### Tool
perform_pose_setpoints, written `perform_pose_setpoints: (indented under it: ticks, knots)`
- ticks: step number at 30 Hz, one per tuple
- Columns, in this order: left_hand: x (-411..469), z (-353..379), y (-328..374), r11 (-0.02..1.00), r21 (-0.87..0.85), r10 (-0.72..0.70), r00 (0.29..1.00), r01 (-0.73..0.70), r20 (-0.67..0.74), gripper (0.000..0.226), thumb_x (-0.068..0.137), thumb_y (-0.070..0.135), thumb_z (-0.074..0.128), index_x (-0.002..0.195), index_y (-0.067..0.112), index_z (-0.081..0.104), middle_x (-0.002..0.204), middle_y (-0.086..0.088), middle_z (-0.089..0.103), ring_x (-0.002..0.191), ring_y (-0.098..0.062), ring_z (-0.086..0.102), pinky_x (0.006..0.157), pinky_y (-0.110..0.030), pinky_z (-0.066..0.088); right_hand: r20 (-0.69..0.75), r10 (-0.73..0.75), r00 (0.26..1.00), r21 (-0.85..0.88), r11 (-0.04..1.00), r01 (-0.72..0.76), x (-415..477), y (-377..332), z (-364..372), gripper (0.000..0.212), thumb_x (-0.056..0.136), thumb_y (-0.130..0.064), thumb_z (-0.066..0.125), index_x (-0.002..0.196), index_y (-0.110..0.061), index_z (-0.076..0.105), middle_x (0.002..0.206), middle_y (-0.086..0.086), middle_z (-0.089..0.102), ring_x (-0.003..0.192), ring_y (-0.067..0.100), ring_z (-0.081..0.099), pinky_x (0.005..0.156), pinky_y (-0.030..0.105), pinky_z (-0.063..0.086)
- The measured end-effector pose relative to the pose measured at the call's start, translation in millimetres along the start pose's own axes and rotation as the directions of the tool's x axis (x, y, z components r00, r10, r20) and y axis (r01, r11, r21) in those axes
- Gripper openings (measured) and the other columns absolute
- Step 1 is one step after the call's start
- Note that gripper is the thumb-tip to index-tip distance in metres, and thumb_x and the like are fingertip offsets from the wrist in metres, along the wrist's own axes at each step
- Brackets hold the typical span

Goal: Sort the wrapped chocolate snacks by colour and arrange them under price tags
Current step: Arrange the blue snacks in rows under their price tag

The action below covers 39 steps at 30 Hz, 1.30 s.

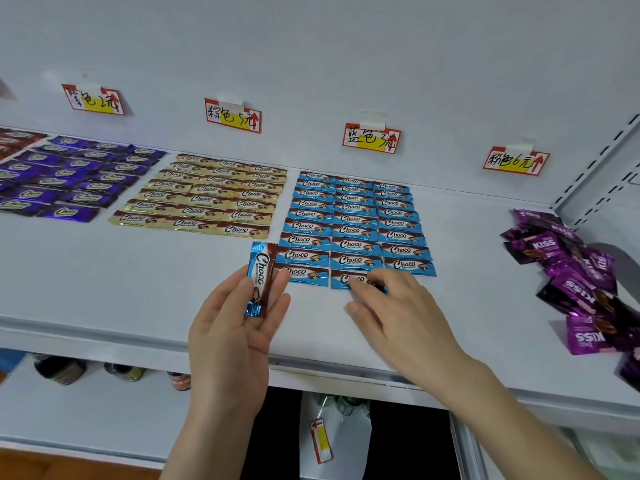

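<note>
Head view: a white shelf (138, 289) is seen from above, backed by a white wall on which four handwritten price tags are stuck.

Under the blue price tag (372, 138), at about one o'clock, a blue grid (356, 220) of Choco snacks is laid flat in three tidy columns, the wrappers touching edge to edge.

At about six o'clock the left hand (239, 327) is held palm up. A loose blue snack (262, 278) is stood on end in it, clamped between the thumb on its left edge and the fingers, which lie close together behind and beside it. This snack is just beside the grid's near left corner. Whether the two touch cannot be told.

At about five o'clock the right hand (391, 303) is laid palm down, fingers slightly apart and gently bent. Their tips are rested on the nearest snack (341, 279) of the middle column, and nothing is gripped.

At ten o'clock gold snacks (207, 195) are set out in rows under a second tag (232, 116). At nine o'clock purple snacks (69, 178) are set out under a third tag (92, 98), with red snacks (14, 140) cut off at the frame's edge.

At three o'clock a loose heap of purple KISS packets (571, 271) is piled below the fourth tag (516, 161).

Beneath the shelf, blurred bottles (60, 370) are seen at eight o'clock, and a small loose tag (321, 441) lies at six o'clock.
</note>
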<state>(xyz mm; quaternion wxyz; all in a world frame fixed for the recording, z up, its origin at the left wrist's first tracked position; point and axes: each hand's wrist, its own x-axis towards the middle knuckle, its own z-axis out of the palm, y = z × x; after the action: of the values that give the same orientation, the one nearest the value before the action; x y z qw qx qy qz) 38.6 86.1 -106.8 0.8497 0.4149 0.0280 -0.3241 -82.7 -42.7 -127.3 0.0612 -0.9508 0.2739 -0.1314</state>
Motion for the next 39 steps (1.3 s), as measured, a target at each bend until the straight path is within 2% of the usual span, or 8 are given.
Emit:
perform_pose_setpoints:
  ticks: [8, 19, 23, 26, 30, 34, 37, 39]
  knots:
    - [0, -2, -3, 1.000, 0.020, -0.003, 1.000, 0.002, 0.026, 0.018, 0.096, 0.010, 0.045, 0.104, 0.009, 0.062, 0.097, -0.014, 0.073, 0.089, -0.022, 0.071, 0.062, -0.025, 0.058, -0.082, 0.002, 0.997, 0.059, 0.998, 0.003, -3, -2, 1, 0.028, 0.092, -0.031, 0.050, 0.111, -0.015, 0.064, 0.110, 0.004, 0.060, 0.097, 0.020, 0.053, 0.070, 0.030, 0.045]
    - [-5, -2, -7, 0.988, 0.147, 0.030, 0.997, -0.041, 0.076, 0.015, 0.093, 0.009, 0.049, 0.098, 0.012, 0.062, 0.091, -0.007, 0.074, 0.087, -0.017, 0.071, 0.059, -0.021, 0.056, -0.072, -0.042, 0.996, 0.042, 0.998, 0.045, -1, 1, 4, 0.035, 0.096, -0.035, 0.042, 0.124, -0.020, 0.057, 0.120, 0.000, 0.055, 0.107, 0.016, 0.046, 0.079, 0.028, 0.042]
    - [-7, -1, -10, 0.977, 0.209, 0.018, 0.993, -0.042, 0.115, 0.014, 0.090, 0.013, 0.053, 0.101, 0.006, 0.059, 0.088, -0.008, 0.074, 0.085, -0.017, 0.072, 0.057, -0.020, 0.056, -0.156, 0.016, 0.988, 0.204, 0.979, 0.017, -3, -1, 0, 0.031, 0.093, -0.029, 0.049, 0.118, -0.014, 0.061, 0.114, -0.005, 0.056, 0.103, 0.005, 0.046, 0.080, 0.013, 0.039]
    - [-10, 3, -13, 0.962, 0.270, 0.004, 0.985, -0.052, 0.175, 0.023, 0.079, 0.018, 0.060, 0.097, 0.003, 0.059, 0.085, -0.009, 0.074, 0.080, -0.017, 0.072, 0.054, -0.019, 0.054, -0.147, 0.176, 0.973, 0.617, 0.785, -0.049, -3, -7, -16, 0.024, 0.086, -0.037, 0.050, 0.101, -0.024, 0.063, 0.099, -0.020, 0.059, 0.095, -0.011, 0.051, 0.075, 0.001, 0.040]
    - [-18, 14, -21, 0.933, 0.353, -0.016, 0.970, -0.074, 0.244, 0.033, 0.065, 0.025, 0.064, 0.090, 0.003, 0.061, 0.078, -0.010, 0.074, 0.073, -0.020, 0.073, 0.051, -0.019, 0.053, -0.012, 0.231, 0.973, 0.899, 0.428, -0.090, 0, -12, -40, 0.017, 0.072, -0.039, 0.060, 0.087, -0.032, 0.062, 0.084, -0.023, 0.068, 0.079, 0.001, 0.065, 0.067, 0.014, 0.051]
    - [-25, 26, -32, 0.939, 0.331, 0.003, 0.963, -0.095, 0.268, 0.025, 0.066, 0.024, 0.065, 0.082, 0.005, 0.061, 0.075, -0.011, 0.073, 0.071, -0.021, 0.072, 0.051, -0.019, 0.053, 0.051, 0.231, 0.972, 0.930, 0.345, -0.131, -7, -10, -46, 0.011, 0.077, -0.011, 0.069, 0.080, -0.021, 0.067, 0.077, -0.011, 0.072, 0.070, 0.001, 0.066, 0.060, 0.011, 0.048]
    - [-25, 33, -41, 0.917, 0.371, 0.030, 0.955, -0.144, 0.296, 0.023, 0.065, 0.027, 0.066, 0.078, 0.009, 0.063, 0.073, -0.007, 0.073, 0.070, -0.018, 0.072, 0.052, -0.018, 0.053, 0.087, 0.269, 0.959, 0.938, 0.302, -0.169, -14, -3, -42, 0.010, 0.077, -0.011, 0.068, 0.071, -0.019, 0.067, 0.075, -0.010, 0.071, 0.070, -0.002, 0.063, 0.060, 0.012, 0.048]
    - [-23, 33, -48, 0.818, 0.508, 0.085, 0.929, -0.272, 0.361, 0.016, 0.070, 0.029, 0.068, 0.075, 0.014, 0.065, 0.071, 0.001, 0.073, 0.070, -0.011, 0.070, 0.056, -0.015, 0.052, 0.105, 0.320, 0.942, 0.934, 0.295, -0.204, -15, 10, -43, 0.008, 0.081, -0.012, 0.064, 0.075, -0.017, 0.066, 0.077, -0.008, 0.071, 0.071, 0.000, 0.063, 0.060, 0.014, 0.049]
